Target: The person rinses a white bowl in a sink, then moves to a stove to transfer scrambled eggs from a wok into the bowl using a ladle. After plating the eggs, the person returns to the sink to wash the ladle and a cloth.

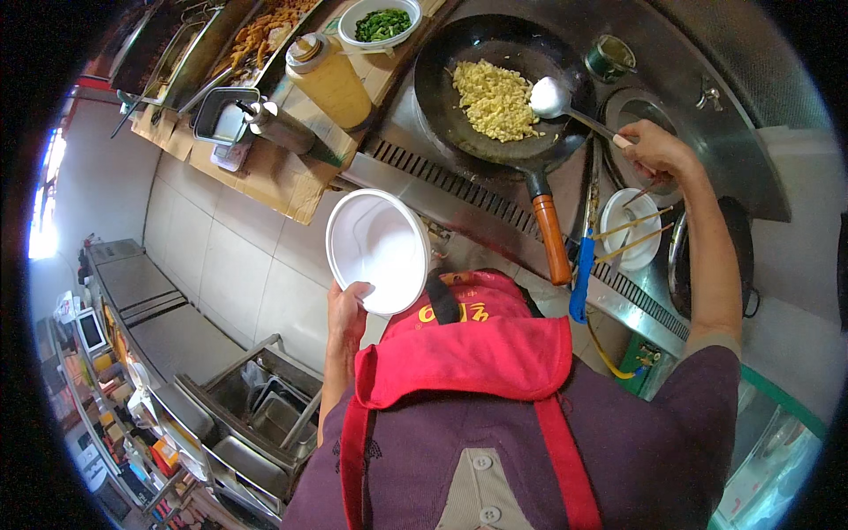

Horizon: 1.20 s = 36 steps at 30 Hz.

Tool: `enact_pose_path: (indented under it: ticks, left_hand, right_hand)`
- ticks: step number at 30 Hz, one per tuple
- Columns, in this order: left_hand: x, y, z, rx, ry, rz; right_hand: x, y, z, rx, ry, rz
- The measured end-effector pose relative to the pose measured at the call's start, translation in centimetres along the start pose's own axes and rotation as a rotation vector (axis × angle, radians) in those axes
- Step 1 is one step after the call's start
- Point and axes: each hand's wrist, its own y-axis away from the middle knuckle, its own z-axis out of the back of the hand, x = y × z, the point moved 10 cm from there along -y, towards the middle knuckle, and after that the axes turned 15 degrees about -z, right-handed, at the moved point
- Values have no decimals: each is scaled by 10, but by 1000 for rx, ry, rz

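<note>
My left hand (348,308) grips the rim of a white plastic bowl (379,255), tilted so that its bare inside faces me. A ladle (552,99) is in my right hand (652,152), held by its handle. The ladle's round metal head rests at the right edge of a heap of scrambled egg (493,103). That yellow, finely broken egg lies in a black wok (457,142) on the stove. The wok's wooden handle (551,238) points towards me.
Right of the wok, chopsticks (629,232) lie across a white bowl (619,255), beside a blue-handled tool (582,278). On the cardboard-covered counter stand a squeeze bottle (331,83), a grey bottle (281,126), a metal container (227,116) and a bowl of chopped greens (383,25).
</note>
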Motion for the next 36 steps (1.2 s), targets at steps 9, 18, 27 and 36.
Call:
enact_pose_path:
  ticks: [9,18,27,36]
  left_hand:
    - [4,0,8,9,-26,19]
    - [-18,0,-6,63,-64,12]
    - [-39,-4,-44,143,19,-2]
    - [-57,-22,-82,251,-184,-102]
  right_hand:
    - [-8,-7,41,33,302,-38]
    - [40,-59,-84,174,-618,219]
    - [20,-14,-74,149,-749,204]
    - [0,27,-44,35,-743,243]
